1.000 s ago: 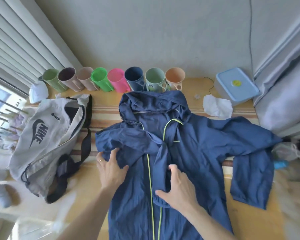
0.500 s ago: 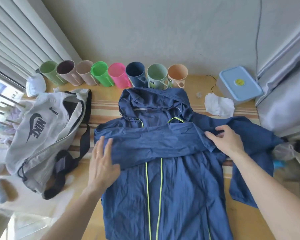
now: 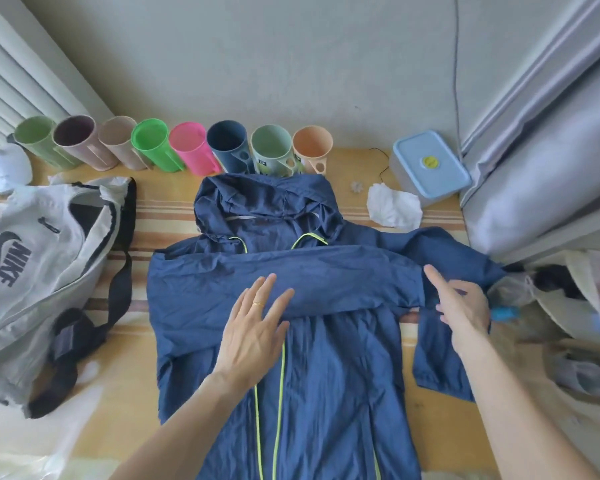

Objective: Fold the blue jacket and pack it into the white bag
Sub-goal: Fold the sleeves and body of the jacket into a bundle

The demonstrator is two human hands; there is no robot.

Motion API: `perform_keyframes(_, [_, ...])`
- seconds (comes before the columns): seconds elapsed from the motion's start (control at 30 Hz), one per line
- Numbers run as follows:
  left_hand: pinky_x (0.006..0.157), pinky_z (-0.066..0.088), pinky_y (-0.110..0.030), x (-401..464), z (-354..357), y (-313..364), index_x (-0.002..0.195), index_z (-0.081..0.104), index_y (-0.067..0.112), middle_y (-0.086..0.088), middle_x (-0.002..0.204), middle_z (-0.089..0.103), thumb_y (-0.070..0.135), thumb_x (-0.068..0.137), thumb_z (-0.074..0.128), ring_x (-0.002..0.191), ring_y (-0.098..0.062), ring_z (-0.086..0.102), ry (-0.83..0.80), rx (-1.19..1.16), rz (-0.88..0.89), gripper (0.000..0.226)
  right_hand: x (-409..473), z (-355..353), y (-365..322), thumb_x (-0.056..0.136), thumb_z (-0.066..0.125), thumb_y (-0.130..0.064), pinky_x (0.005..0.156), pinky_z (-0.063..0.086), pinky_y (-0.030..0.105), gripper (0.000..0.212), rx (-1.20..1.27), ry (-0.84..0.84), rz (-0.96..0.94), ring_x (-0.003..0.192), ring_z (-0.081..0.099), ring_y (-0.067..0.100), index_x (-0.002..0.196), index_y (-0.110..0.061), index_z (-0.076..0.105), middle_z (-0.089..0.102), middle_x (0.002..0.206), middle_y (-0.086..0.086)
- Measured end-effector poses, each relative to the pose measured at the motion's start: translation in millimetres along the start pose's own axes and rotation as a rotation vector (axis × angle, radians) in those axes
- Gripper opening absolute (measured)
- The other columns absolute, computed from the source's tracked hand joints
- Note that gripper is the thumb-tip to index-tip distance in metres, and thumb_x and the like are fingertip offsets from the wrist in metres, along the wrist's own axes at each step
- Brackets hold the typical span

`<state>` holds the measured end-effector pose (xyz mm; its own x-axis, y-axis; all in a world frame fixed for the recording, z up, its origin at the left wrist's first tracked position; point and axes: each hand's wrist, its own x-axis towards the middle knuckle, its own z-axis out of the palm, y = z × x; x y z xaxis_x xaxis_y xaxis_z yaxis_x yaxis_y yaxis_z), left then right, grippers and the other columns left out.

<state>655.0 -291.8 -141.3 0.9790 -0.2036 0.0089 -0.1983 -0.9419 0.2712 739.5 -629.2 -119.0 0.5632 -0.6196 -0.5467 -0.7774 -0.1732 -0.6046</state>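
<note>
The blue jacket (image 3: 326, 368) lies face up on the wooden table (image 3: 174, 188), hood toward the wall. One sleeve is folded flat across its chest. My left hand (image 3: 253, 327) rests flat on that sleeve's lower edge near the yellow zipper, fingers spread. The other sleeve hangs off the table's right edge. My right hand (image 3: 461, 306) is at this sleeve's shoulder, index finger out and the other fingers curled on the fabric. The white bag (image 3: 32, 271) with a dark strap lies open-mouthed at the left, beside the jacket.
Several coloured cups (image 3: 187, 147) line the wall behind the hood. A blue-lidded box (image 3: 430, 168) and a crumpled white tissue (image 3: 392, 206) sit at the back right. A grey curtain (image 3: 541, 150) and clutter crowd the right edge.
My left hand slid right from the jacket's left side to the middle of the folded sleeve. My right hand moved further right onto the outstretched sleeve.
</note>
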Motion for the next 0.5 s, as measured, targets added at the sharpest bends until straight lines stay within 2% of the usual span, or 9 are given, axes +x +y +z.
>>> perform_keyframes(0.07, [0.118,0.039,-0.050,13.2,12.2,25.3,0.147,0.053,0.026,-0.012,0.163,0.039,0.027,0.097,0.064,0.148,-0.034,0.042,0.011,-0.038,0.178,0.051,15.8,-26.2,42.2,0.052,0.069,-0.089,0.090,0.058,0.051,0.091,-0.029,0.137,0.049,0.098,0.068,0.031,0.116,-0.024,0.061,0.069,0.108,0.003])
perform_keyframes(0.1, [0.118,0.039,-0.050,22.2,19.0,38.0,0.149,0.050,0.029,-0.010,0.164,0.037,0.031,0.097,0.062,0.149,-0.033,0.041,-0.031,-0.041,0.211,0.053,31.7,-36.6,71.0,0.046,0.067,-0.093,0.086,0.060,0.052,0.095,-0.093,0.196,0.058,0.095,0.070,0.033,0.112,-0.025,0.062,0.071,0.106,0.004])
perform_keyframes(0.17, [0.119,0.035,-0.050,37.6,31.3,55.7,0.155,0.037,0.037,-0.007,0.169,0.028,0.043,0.096,0.058,0.154,-0.032,0.032,-0.185,-0.012,0.176,0.063,61.2,-45.1,121.3,0.038,0.068,-0.092,0.075,0.062,0.051,0.098,-0.268,0.186,0.064,0.082,0.071,0.035,0.099,-0.015,0.065,0.073,0.097,0.009])
perform_keyframes(0.23, [0.122,0.027,-0.053,48.4,43.2,59.9,0.160,0.025,0.041,-0.005,0.173,0.014,0.047,0.099,0.052,0.158,-0.031,0.019,-0.338,0.052,0.084,0.067,51.5,-46.1,122.0,0.042,0.074,-0.076,0.070,0.061,0.047,0.075,-0.374,0.177,0.077,0.074,0.068,0.035,0.083,-0.014,0.065,0.072,0.089,0.013])
perform_keyframes(0.3, [0.123,0.023,-0.057,50.6,47.8,57.1,0.161,0.022,0.040,-0.005,0.174,0.007,0.042,0.103,0.046,0.159,-0.032,0.012,-0.380,0.113,0.028,0.063,19.9,-50.9,91.0,0.065,0.084,-0.048,0.070,0.056,0.041,0.039,-0.402,0.165,0.027,0.074,0.064,0.036,0.070,-0.015,0.063,0.069,0.079,0.014])
perform_keyframes(0.33, [0.124,0.020,-0.057,49.7,46.4,57.1,0.162,0.021,0.039,-0.006,0.174,0.005,0.041,0.104,0.043,0.160,-0.033,0.009,-0.384,0.124,0.016,0.062,14.2,-55.5,81.0,0.076,0.082,-0.034,0.072,0.056,0.041,0.027,-0.395,0.174,0.003,0.075,0.065,0.037,0.070,-0.014,0.065,0.069,0.074,0.014])
perform_keyframes(0.4, [0.127,0.013,-0.054,46.5,39.0,62.5,0.162,0.019,0.036,-0.006,0.174,0.002,0.045,0.104,0.038,0.160,-0.032,0.004,-0.410,0.093,-0.008,0.062,10.7,-72.3,64.1,0.086,0.074,-0.019,0.080,0.058,0.044,0.011,-0.353,0.319,-0.041,0.083,0.070,0.039,0.086,-0.009,0.070,0.075,0.074,0.017])
perform_keyframes(0.47, [0.129,0.008,-0.048,43.6,29.6,68.4,0.163,0.019,0.035,-0.005,0.174,0.001,0.049,0.103,0.035,0.160,-0.029,0.001,-0.418,0.032,-0.034,0.063,14.6,-96.0,48.3,0.092,0.063,-0.017,0.086,0.053,0.048,0.017,-0.295,0.525,-0.146,0.096,0.069,0.045,0.107,-0.010,0.065,0.076,0.090,0.027])
perform_keyframes(0.5, [0.129,0.007,-0.046,42.0,25.2,69.6,0.163,0.020,0.034,-0.004,0.174,0.001,0.050,0.103,0.035,0.161,-0.027,0.000,-0.423,-0.012,-0.049,0.063,11.6,-108.6,34.4,0.093,0.057,-0.019,0.087,0.052,0.052,0.020,-0.263,0.610,-0.251,0.101,0.067,0.048,0.112,-0.013,0.062,0.074,0.100,0.029])
